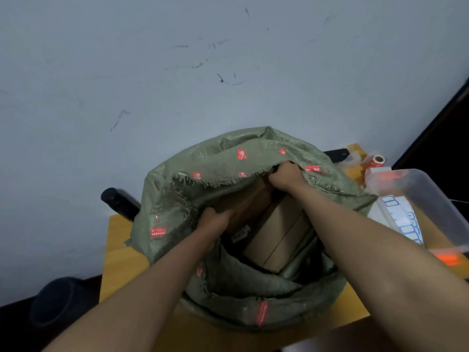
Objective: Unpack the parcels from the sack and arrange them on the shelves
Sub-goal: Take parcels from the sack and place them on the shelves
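A green woven sack [228, 174] with red printed marks is seen standing open on a yellow wooden counter [119, 250], against a pale scuffed wall [177, 59]. Both bare arms are reached down into its mouth. The left hand [213, 222], at about eight o'clock from the middle of the opening, is curled over the near end of a dark brown parcel [248, 204], so its grip is closed on that parcel. The right hand [285, 175], at about one o'clock from the middle of the opening, is tucked under the frayed far rim of the sack and is closed round the far end of the same brown parcel; its fingertips are hidden by the cloth. A second, lighter tan parcel [276, 237] is seen lying inside the sack, just beside the dark one on its right and tilted toward five o'clock. At three o'clock from the sack, a clear plastic bin [431, 194] with orange clasps is set on the counter, touching the sack's side, with white sheets bearing blue outlines inside it. Beyond it, at about two o'clock, a red roll [375, 161] is seen. A black cylinder [114, 199] is seen lying at nine o'clock from the sack, partly hidden behind it.
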